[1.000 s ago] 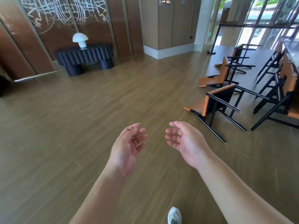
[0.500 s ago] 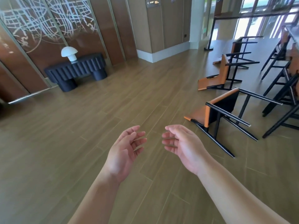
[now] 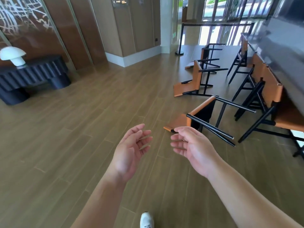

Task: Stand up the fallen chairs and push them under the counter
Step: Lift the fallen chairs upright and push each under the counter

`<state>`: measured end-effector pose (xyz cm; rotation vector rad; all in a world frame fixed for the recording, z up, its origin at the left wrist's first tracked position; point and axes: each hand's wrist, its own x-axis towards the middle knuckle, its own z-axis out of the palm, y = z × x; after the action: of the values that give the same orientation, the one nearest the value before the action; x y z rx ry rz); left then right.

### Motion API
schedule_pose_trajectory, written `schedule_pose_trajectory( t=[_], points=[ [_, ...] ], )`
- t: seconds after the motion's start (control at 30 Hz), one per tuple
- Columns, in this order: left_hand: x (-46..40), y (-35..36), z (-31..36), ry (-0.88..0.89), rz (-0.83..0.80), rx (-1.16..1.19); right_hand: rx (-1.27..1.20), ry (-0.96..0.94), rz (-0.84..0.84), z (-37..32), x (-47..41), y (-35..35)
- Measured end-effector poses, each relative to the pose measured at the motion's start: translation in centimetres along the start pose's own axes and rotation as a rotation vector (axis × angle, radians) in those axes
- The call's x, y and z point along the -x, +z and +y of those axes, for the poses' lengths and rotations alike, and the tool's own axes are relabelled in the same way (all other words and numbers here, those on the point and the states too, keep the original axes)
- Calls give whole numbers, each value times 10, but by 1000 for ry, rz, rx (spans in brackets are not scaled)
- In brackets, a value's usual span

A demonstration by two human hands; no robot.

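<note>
Hands: my left hand (image 3: pixel 131 150) and right hand (image 3: pixel 192 145) are relaxed, holding nothing
Chair (image 3: pixel 204 116): tipped, just ahead
Counter (image 3: pixel 279 51): right
Risk: I may catch its outstretched legs

Wall sign (image 3: pixel 119 2) lettering (blurred, unreadable)

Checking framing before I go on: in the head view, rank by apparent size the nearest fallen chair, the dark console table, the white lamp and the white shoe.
1. Nearest fallen chair, though nearness inflates it.
2. Dark console table, cut by the frame's left edge, so the gap is unsure.
3. White lamp.
4. White shoe, cut off at the bottom edge; close to the lamp, so that order is unsure.
</note>
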<state>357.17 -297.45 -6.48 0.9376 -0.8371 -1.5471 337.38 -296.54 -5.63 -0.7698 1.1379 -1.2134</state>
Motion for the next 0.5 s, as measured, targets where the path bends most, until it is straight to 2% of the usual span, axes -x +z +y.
schedule_pose_trajectory(
  t=[0.23, 0.33, 0.5],
  points=[
    [-156, -22, 43, -29, -90, 69, 28, -26, 91, -37, -126, 46],
    [-216, -27, 61, -32, -144, 51, 16, -69, 126, -51, -172, 60],
    [-290, -34, 77, -54, -167, -11, -30, -28, 187, -60, -237, 62]
  ],
)
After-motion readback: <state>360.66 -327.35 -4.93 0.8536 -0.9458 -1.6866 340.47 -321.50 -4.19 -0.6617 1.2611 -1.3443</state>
